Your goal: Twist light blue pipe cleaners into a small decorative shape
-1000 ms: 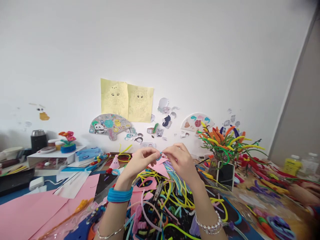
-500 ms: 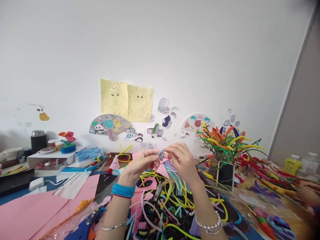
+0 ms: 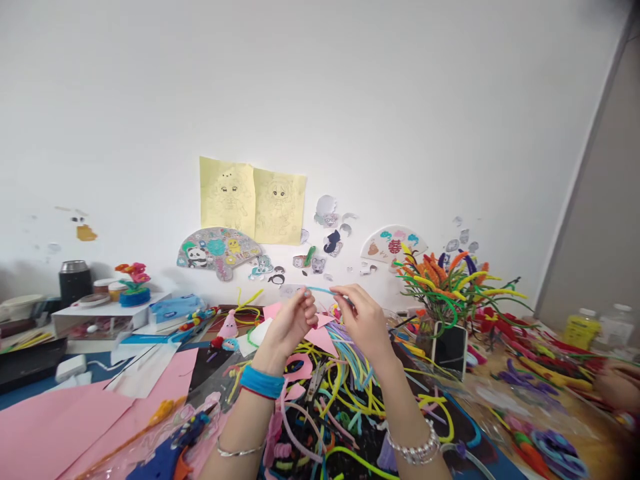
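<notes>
1. Our right hand [image 3: 366, 323] pinches the blue stem [image 3: 321, 289]; our curled left hand [image 3: 292, 323] seems to grip its left end;
2. we hold it between them, above the loose stems [image 3: 356, 360]; presumably this lets it stretch nearly straight, clear of tangles.

We look forward and down from a head-worn camera past our left hand [image 3: 293, 321] and right hand [image 3: 361, 321], close by, to a white wall [image 3: 320, 87] at twelve o'clock.
</notes>
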The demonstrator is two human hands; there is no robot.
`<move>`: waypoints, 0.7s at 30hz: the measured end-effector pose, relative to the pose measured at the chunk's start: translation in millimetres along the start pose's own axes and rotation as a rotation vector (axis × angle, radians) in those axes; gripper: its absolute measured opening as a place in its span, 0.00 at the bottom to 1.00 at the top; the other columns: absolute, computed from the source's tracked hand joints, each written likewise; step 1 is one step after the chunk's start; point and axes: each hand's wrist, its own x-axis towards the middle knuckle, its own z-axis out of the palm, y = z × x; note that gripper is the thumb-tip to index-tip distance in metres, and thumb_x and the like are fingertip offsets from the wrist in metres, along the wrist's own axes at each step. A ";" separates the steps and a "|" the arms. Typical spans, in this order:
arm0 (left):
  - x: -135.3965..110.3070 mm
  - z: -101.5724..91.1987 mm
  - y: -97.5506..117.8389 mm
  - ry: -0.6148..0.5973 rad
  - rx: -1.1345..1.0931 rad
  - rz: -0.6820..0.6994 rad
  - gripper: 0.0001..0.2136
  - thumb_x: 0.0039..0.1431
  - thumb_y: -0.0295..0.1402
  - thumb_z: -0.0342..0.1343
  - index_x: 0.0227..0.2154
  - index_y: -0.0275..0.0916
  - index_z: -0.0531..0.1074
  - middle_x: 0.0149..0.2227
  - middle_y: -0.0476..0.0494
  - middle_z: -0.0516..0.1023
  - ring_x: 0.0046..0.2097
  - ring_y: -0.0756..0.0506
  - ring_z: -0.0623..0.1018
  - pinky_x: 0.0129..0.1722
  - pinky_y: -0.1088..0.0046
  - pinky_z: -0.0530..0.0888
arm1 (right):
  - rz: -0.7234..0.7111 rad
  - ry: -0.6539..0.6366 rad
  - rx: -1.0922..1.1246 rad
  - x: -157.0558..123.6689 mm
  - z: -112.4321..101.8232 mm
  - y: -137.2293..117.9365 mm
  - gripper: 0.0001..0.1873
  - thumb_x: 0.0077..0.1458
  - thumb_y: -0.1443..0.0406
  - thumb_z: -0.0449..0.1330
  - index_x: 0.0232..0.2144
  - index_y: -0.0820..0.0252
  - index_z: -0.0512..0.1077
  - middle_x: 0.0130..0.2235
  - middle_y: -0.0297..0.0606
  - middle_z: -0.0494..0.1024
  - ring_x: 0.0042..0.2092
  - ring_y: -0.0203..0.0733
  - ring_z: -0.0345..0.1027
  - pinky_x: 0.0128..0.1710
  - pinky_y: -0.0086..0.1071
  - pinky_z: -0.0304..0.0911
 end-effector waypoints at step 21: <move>-12.6 -62.9 64.6 0.178 -0.332 0.399 0.18 0.68 0.34 0.42 0.19 0.39 0.55 0.16 0.57 0.57 0.17 0.57 0.62 0.18 0.83 0.63 | 0.609 -0.166 0.774 -3.8 -36.2 69.3 0.13 0.48 0.58 0.65 0.33 0.62 0.74 0.22 0.30 0.72 0.20 0.29 0.60 0.19 0.23 0.58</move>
